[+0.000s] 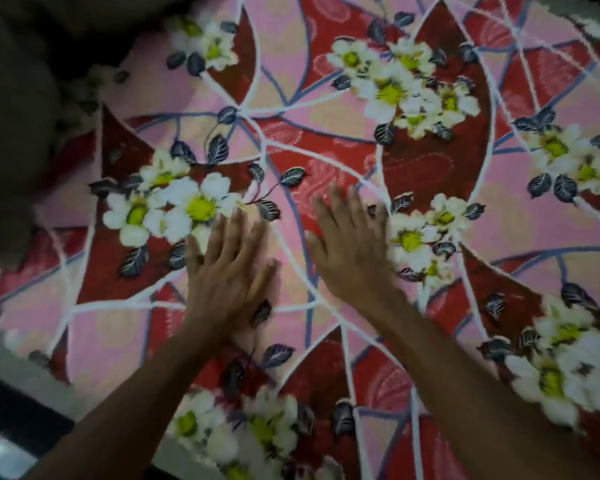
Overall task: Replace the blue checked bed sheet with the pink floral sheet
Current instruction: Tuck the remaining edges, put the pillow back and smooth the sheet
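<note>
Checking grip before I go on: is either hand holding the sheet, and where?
Nothing is held. The left hand and right hand lie open and flat on the pink sheet.

Dim light, motion blur (worst at edges), dark upper-left corner

Dim light; pale floor (21, 379) lower left.

right hand (352, 247) motion-blurred, pink floral sheet (430, 161) cut off at edges
</note>
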The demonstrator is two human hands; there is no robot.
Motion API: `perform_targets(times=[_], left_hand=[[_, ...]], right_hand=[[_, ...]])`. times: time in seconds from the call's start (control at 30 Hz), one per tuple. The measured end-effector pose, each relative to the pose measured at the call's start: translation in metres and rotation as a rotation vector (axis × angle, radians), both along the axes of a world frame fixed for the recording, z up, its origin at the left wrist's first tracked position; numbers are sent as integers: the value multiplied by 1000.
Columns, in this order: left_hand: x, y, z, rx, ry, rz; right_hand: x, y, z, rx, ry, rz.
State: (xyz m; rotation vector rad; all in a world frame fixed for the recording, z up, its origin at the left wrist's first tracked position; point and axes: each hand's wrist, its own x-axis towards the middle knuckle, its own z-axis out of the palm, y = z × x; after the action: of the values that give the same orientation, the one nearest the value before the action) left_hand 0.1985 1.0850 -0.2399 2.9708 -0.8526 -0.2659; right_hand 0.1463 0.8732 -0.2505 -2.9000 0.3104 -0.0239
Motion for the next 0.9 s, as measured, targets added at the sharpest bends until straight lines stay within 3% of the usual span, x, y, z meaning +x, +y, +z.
perform_targets(times=[0.27, 0.4, 0.57, 0.7, 0.9], left_hand=[[-98, 155, 20, -36, 51, 172], [-132, 201, 24, -61, 90, 210], [-111, 193, 35, -156, 74, 127], [-84, 143, 43, -218, 68, 19], [-100, 64, 37, -166, 143, -288]], right_hand=[[-135, 202, 21, 102, 107, 283], [-172, 245, 36, 127, 153, 450], [-115, 194, 54, 157, 32, 213], [-81, 125, 50, 109, 101, -15], [-166, 83, 30, 14, 210, -379]])
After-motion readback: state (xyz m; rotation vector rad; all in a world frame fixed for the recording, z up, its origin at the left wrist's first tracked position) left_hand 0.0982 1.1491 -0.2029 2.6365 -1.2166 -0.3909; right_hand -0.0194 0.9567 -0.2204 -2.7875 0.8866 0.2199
